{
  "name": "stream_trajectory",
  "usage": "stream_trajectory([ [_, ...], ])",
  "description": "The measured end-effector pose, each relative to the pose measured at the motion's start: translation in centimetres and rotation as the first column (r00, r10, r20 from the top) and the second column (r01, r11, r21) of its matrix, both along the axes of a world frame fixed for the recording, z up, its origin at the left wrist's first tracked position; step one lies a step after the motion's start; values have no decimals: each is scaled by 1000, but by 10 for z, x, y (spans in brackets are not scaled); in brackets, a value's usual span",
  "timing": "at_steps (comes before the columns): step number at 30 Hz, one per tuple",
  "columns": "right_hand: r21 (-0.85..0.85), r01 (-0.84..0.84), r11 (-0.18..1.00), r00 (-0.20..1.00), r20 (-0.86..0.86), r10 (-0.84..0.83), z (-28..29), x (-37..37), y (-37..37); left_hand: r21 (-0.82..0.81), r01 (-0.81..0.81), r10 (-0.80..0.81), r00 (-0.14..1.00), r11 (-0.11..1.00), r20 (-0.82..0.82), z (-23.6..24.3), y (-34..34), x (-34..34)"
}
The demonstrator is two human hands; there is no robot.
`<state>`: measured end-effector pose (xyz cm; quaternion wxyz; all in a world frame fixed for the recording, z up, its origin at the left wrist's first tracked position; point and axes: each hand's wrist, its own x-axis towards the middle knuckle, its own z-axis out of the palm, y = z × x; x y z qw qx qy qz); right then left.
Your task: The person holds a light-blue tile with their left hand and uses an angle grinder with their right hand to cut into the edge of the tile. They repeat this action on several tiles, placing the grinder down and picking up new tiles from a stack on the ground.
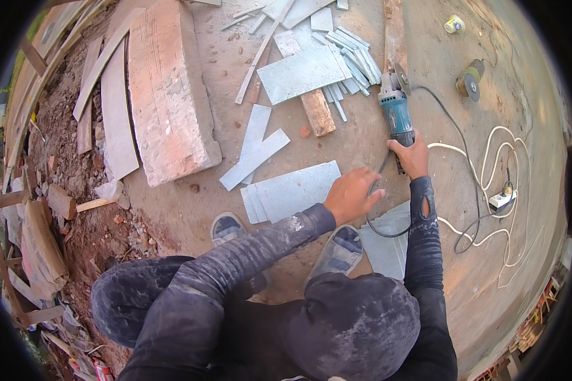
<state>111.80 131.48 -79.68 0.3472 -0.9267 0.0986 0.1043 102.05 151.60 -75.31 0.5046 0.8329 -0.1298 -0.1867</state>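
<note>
Teal, the grinder (397,114) is clamped in the right hand (415,154), disc (402,79) ahead; the left hand (354,192) is half-curled beside the cord (394,236) (whether closed on it cannot be told), which could be cut if drawn against the disc.

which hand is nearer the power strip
Right: the right hand, gripping the blue grinder, is left of the power strip and slightly forward; the left hand is farther left.

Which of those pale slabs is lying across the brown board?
The wide slab at the upper middle: the brown board sticks out from under its near edge. The slab stack by the left hand shows no board beneath.
</note>
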Motion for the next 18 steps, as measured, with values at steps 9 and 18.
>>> stream_trajectory([
  [9, 857, 154, 491, 988, -125, -92, 77, -41, 50, -355, -285, 272, 958, 890, -85, 34, -17, 0],
  [18, 906, 159, 393, 968, -65, -242, 108, -44, 62, -195, -36, 76, 977, 980, 199, 54, 4, 17],
])
